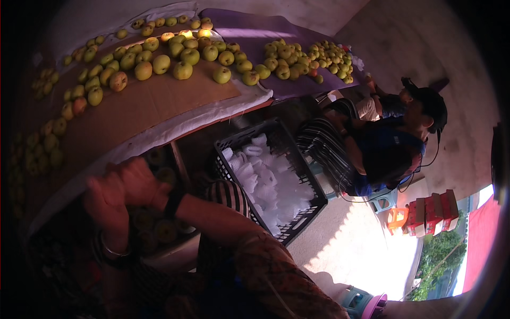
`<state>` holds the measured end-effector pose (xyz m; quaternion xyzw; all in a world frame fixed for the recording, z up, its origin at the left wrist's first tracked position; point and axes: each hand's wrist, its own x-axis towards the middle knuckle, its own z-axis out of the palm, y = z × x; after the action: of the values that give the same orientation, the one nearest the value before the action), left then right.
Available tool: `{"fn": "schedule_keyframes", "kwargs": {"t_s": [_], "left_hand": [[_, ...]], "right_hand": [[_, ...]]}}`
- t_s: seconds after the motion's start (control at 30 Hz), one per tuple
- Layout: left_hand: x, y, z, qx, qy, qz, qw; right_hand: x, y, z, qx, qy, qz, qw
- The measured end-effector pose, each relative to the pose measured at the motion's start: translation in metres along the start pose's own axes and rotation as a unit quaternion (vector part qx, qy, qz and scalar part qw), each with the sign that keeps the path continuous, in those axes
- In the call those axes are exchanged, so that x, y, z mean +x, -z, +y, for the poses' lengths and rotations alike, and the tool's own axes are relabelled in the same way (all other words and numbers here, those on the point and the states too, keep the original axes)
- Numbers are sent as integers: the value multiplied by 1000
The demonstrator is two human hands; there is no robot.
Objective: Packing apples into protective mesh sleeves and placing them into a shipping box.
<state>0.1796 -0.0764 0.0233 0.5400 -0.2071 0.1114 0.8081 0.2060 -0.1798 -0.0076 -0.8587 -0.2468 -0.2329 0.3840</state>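
My left hand (105,199) and my right hand (139,181) are close together, touching or nearly so, at the left in front of the table's near edge. Both are dim and blurred, and whether anything lies between them cannot be made out. Beyond them, many green-yellow apples (161,64) lie on a brown cardboard sheet (167,93), some with reddish or brown patches. To the right of my right forearm stands a black plastic crate (308,175) holding white foam fruit nets (265,179). Below my hands, round fruits (165,230) sit in a shadowed box.
More apples are heaped on a purple cloth (239,28) at the table's far end. A person (386,147) in a dark cap sits beyond the crate, with another person behind. Red boxes (432,215), an orange stool (397,219) and a teal stool (354,301) stand at the right.
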Motion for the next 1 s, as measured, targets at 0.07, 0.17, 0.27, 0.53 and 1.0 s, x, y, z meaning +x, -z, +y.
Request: {"fn": "schedule_keyframes", "kwargs": {"t_s": [0.07, 0.17, 0.27, 0.53, 1.0], "left_hand": [[5, 3, 4, -148, 71, 2, 986], [13, 11, 9, -252, 118, -73, 958], [19, 20, 11, -310, 189, -110, 925], [16, 40, 4, -305, 315, -156, 885], [23, 46, -7, -289, 421, -104, 853]], "right_hand": [[-2, 2, 3, 8, 13, 14, 1000], [-5, 2, 9, 8, 42, 13, 999], [-10, 1, 14, 15, 75, -7, 997], [-28, 8, 8, -9, 74, -104, 992], [-30, 15, 9, -65, 38, -218, 973]]}}
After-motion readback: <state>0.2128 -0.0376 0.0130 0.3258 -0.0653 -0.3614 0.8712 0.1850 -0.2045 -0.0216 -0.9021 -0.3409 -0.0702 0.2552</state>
